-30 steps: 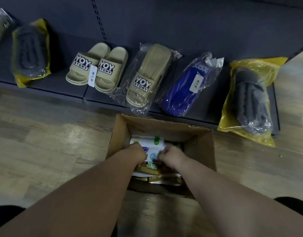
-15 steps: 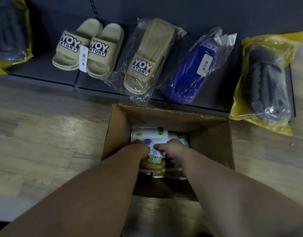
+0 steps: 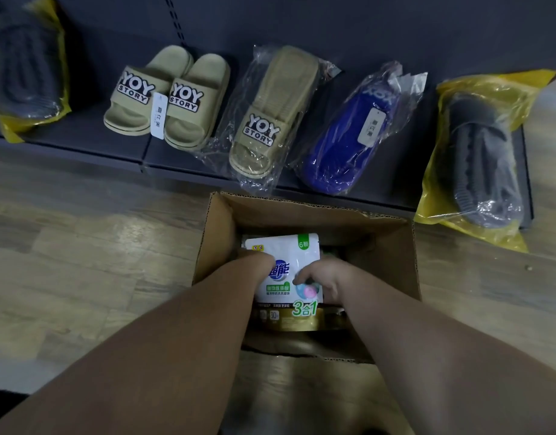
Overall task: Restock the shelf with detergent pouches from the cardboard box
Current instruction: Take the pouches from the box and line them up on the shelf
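An open cardboard box [image 3: 392, 246] stands on the wooden floor in front of a low dark shelf [image 3: 91, 142]. Inside it lies a white detergent pouch [image 3: 286, 255] with green and gold print, on top of other pouches that are mostly hidden. My left hand [image 3: 257, 260] grips the pouch's left edge, thumb on its face. My right hand [image 3: 323, 281] holds its right side, fingers curled over the lower right corner. Both forearms reach down into the box.
The shelf carries slippers: a bagged dark pair [image 3: 25, 76] at far left, a loose beige pair [image 3: 166, 98], a bagged beige pair [image 3: 270, 117], a bagged blue pair [image 3: 352, 136], and a dark pair in a yellow bag [image 3: 480, 161] at right. Wooden floor [image 3: 82, 262] surrounds the box.
The top pouch now shows more fully, its face turned up towards me between both hands. The view shifted slightly; the hands stay inside the box.
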The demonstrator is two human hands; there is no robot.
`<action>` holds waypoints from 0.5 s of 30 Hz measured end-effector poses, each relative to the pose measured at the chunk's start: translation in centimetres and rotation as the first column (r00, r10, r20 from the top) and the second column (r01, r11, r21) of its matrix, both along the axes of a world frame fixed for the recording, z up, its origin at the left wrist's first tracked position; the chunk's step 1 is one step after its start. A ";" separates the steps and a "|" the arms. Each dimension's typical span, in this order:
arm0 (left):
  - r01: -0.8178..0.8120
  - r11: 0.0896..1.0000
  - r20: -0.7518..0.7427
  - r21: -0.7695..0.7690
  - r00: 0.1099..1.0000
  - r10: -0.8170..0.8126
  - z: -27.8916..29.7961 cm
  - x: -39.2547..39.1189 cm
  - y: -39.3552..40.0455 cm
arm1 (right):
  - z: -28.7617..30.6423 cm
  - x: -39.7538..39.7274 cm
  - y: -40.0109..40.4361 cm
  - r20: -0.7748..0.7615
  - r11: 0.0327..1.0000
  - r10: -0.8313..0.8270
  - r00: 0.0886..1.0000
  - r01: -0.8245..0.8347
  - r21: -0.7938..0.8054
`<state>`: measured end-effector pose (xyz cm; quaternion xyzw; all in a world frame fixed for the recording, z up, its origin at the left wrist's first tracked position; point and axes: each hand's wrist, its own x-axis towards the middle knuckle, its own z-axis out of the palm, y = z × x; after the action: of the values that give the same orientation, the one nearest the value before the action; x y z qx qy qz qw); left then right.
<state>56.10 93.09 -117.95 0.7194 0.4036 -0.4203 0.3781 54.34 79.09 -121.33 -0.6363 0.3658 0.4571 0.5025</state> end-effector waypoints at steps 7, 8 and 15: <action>-0.273 0.937 0.177 -0.217 0.933 0.313 3.0 0.2 0.6 | 5.8 -0.1 -1.2 0.131 0.991 -0.131 0.983 0.127 0.035; -0.283 0.926 0.222 -0.249 0.914 0.339 4.4 0.0 0.4 | 6.5 -0.1 -1.4 0.156 0.989 -0.149 0.977 0.143 0.049; -0.303 0.876 0.460 -0.374 0.760 0.459 11.2 -1.4 -0.7 | 13.0 0.4 -3.1 0.372 0.991 -0.119 0.921 0.085 0.105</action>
<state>54.68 92.35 -106.76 0.6486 0.3580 -0.1681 0.6503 54.79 76.00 -108.34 -0.6698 0.2747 0.3148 0.6138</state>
